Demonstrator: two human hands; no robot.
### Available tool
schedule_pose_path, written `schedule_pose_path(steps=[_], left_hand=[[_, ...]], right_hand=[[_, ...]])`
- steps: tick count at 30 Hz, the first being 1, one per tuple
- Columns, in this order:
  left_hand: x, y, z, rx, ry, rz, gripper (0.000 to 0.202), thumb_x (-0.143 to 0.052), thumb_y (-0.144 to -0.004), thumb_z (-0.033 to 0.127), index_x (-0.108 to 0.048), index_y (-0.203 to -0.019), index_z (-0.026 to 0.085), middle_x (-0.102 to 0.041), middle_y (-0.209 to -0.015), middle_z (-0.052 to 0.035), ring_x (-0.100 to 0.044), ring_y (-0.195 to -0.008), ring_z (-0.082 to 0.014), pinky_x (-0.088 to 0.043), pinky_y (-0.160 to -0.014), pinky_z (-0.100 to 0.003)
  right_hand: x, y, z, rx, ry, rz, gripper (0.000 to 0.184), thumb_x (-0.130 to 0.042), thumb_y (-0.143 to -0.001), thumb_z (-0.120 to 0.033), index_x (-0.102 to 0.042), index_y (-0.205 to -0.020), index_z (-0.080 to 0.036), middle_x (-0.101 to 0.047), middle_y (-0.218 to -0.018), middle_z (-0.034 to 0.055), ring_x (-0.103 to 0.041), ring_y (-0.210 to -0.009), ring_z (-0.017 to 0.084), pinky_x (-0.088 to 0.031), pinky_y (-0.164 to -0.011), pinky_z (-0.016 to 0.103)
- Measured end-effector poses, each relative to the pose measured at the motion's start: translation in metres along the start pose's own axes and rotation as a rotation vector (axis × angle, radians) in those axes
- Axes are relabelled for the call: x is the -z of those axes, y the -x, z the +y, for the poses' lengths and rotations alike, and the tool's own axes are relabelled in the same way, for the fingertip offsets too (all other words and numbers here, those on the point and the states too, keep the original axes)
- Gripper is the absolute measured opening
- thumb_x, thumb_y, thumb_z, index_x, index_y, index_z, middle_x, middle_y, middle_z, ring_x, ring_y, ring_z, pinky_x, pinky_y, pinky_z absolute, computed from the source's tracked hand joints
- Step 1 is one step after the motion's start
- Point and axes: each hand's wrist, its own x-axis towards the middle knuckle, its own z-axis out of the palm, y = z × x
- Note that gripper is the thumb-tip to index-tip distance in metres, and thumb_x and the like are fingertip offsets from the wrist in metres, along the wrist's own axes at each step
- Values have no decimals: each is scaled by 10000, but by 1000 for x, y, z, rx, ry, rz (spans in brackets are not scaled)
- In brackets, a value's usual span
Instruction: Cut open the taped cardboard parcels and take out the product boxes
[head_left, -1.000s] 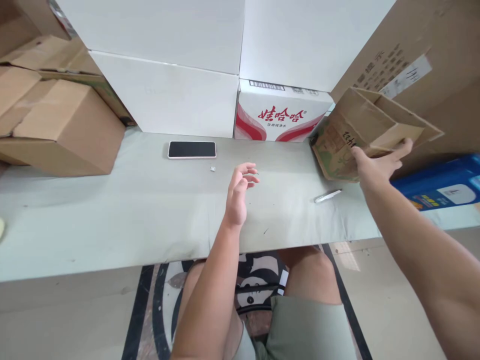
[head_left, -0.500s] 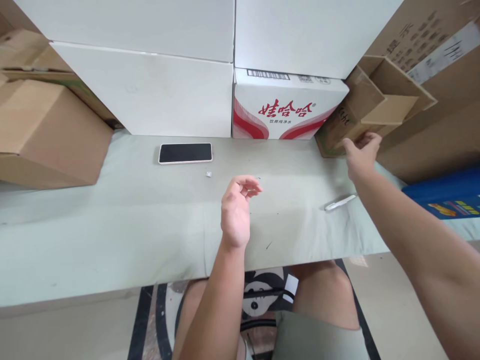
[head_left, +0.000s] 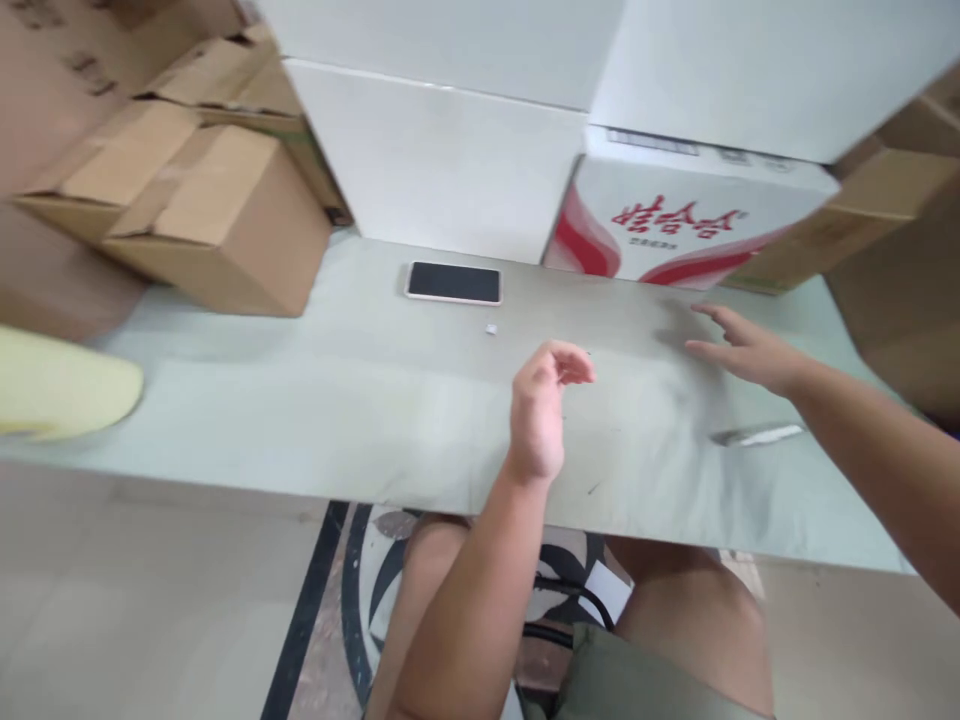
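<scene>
My right hand (head_left: 746,350) is over the right side of the table, its thumb and fingers apart and nothing held between them. Just below it a slim white pen-like object (head_left: 757,436), blurred, lies on the cloth. My left hand (head_left: 541,415) is raised above the middle of the table with its fingers loosely bent and no object visible in it. Beyond that hand, a small white square piece (head_left: 491,329) sits on the cloth. A phone (head_left: 454,284) with a dark screen and a pale case lies face up behind the piece.
White boxes (head_left: 442,160) stand along the back, one a carton (head_left: 675,225) with red lettering. Brown cardboard boxes (head_left: 247,220) are at the left, another box (head_left: 862,210) at the right. A pale yellow rounded object (head_left: 67,385) rests at the left edge of the cloth-covered table (head_left: 337,400).
The view has turned left, bringing the yellow object in. My right hand has come away from the open cardboard box at the right, its fingers spreading. My left hand keeps nearly the same pose.
</scene>
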Motion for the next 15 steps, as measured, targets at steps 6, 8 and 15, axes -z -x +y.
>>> schedule_pose_path(steps=[6, 8, 15], left_hand=[[29, 2, 25, -62, 53, 40, 486, -520, -893, 683, -631, -788, 222, -604, -800, -52, -544, -791, -210, -439, -817, -392], [43, 2, 39, -92, 67, 77, 479, -521, -903, 672, -622, -776, 221, -598, -795, -52, -537, -789, -210, -438, -818, -397], [91, 10, 85, -215, 51, 273, 479, -490, -935, 653, -622, -755, 228, -593, -783, -68, -529, -795, -226, -451, -793, -399]], right_hand=[[-47, -15, -122, 288, -80, -119, 535, -634, -866, -471, -620, -1376, -310, -537, -1610, 131, -528, -1496, 363, -495, -1205, 542], [-64, -19, -180, 435, -53, -126, 529, -591, -877, -492, -630, -1360, -279, -563, -1568, 148, -561, -1460, 358, -516, -1189, 566], [-139, -29, -387, 817, 12, -152, 638, -584, -889, -353, -567, -1520, -267, -423, -1672, 89, -470, -1538, 330, -438, -1277, 548]])
